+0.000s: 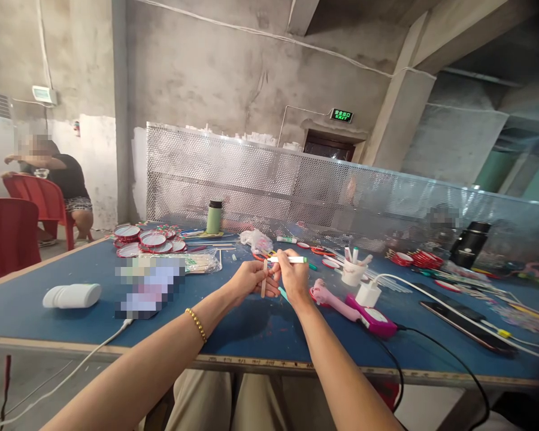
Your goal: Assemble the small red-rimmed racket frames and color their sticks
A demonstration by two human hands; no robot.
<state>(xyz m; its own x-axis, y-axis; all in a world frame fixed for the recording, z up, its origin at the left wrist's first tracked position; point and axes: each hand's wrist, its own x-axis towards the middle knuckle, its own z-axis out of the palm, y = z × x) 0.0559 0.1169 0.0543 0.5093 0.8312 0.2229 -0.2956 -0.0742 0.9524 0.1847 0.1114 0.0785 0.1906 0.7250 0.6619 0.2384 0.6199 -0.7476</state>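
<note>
My left hand (250, 279) is closed around a thin wooden stick (264, 285) held upright over the blue table (260, 329). A gold bead bracelet (196, 324) sits on that wrist. My right hand (293, 276) grips a white marker with a green end (288, 260), held level just above the stick's top. Both hands meet over the middle of the table. A pink hot glue gun (341, 304) lies just right of my right wrist.
Red-rimmed round discs (147, 239) and a green flask (214, 216) stand at the back left. A white cup of markers (353, 272), a white charger (368, 294), phones (465, 317) and cables lie right. A person sits on a red chair (45, 200) far left. A perforated metal screen (296, 185) backs the table.
</note>
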